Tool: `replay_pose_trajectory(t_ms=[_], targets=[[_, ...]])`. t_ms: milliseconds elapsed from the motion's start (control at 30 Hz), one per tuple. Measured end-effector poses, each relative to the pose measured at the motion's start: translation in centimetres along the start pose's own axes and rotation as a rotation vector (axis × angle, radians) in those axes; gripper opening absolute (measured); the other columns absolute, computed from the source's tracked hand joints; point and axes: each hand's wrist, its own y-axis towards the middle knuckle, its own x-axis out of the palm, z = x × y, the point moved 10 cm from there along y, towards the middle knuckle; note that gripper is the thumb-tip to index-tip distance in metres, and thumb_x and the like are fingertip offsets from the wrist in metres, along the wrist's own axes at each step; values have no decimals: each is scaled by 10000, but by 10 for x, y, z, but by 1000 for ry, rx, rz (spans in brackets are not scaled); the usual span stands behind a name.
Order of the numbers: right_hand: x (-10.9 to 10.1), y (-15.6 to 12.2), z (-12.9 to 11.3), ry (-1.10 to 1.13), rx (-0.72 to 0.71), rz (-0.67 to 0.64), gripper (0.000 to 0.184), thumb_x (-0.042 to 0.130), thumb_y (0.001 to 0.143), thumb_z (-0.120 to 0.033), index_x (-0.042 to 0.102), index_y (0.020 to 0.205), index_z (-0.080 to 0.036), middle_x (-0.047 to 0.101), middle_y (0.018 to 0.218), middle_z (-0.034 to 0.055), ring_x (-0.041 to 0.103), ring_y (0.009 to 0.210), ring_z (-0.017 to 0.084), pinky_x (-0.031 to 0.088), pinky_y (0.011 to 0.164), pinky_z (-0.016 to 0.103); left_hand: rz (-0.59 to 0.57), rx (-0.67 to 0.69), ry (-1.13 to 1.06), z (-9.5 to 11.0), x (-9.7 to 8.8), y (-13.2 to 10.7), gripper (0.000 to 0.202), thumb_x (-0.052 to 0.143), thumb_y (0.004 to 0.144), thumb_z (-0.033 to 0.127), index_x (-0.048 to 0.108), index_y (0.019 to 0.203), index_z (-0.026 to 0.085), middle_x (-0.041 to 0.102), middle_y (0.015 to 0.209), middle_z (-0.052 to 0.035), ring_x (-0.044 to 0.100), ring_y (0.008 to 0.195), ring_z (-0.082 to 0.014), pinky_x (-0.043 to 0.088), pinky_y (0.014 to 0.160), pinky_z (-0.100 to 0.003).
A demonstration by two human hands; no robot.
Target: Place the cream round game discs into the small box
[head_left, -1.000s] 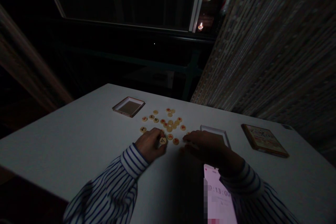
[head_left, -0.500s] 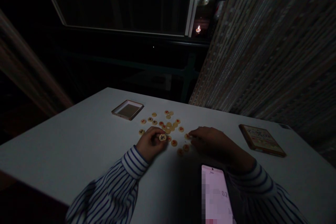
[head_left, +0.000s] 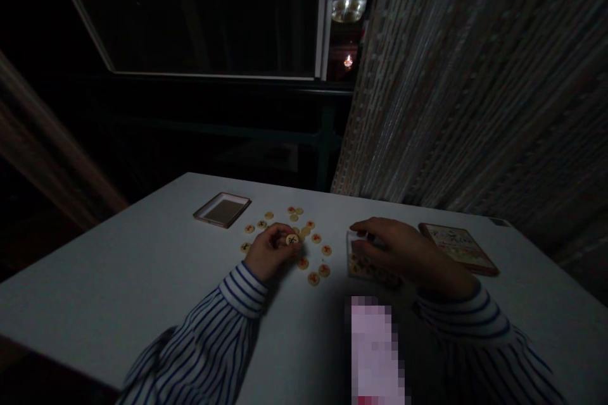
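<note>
Pinched in my left hand (head_left: 268, 253) is a round Chinese chess piece (head_left: 292, 240), its black character facing me. My right hand (head_left: 387, 247) is over a clear box (head_left: 350, 272) that has several Chinese chess pieces (head_left: 363, 266) inside. Its thumb and forefinger are apart at the box's left side, with no piece visible between them; the other fingers are partly hidden. Between the hands, red-marked pieces (head_left: 326, 250) lie loose on the white table (head_left: 142, 272). More pieces, some black-marked (head_left: 246, 247), lie around my left hand.
A shallow open box tray (head_left: 223, 210) lies at the back left. At the right is a flat box lid (head_left: 458, 247) with a printed top. A lit phone (head_left: 375, 354), its screen blurred out, is at the near edge. String curtains (head_left: 427, 76) hang behind the table.
My right hand has moved away from a red-marked piece, which stays on the table, and its fingers have parted over the clear box. My left hand keeps its piece. The view has shifted slightly.
</note>
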Motion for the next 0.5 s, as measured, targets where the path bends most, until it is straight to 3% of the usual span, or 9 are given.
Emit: replay_pose_trajectory(t_ms=[300, 500], targets=[[-19, -11, 16, 15, 41, 33, 350, 465, 824, -348, 581, 1109, -181, 651, 1012, 68, 602, 887, 193, 465, 757, 316, 12, 5, -81, 15, 31, 18, 339, 776, 472, 221, 561, 724, 148, 629, 660, 18, 582, 611, -96, 463, 614, -221], [-28, -16, 24, 26, 73, 44, 353, 476, 821, -352, 578, 1114, -186, 654, 1001, 54, 601, 876, 186, 462, 773, 321, -38, 8, -95, 26, 58, 25, 310, 767, 499, 244, 580, 726, 147, 641, 665, 6, 573, 572, -97, 451, 563, -219]])
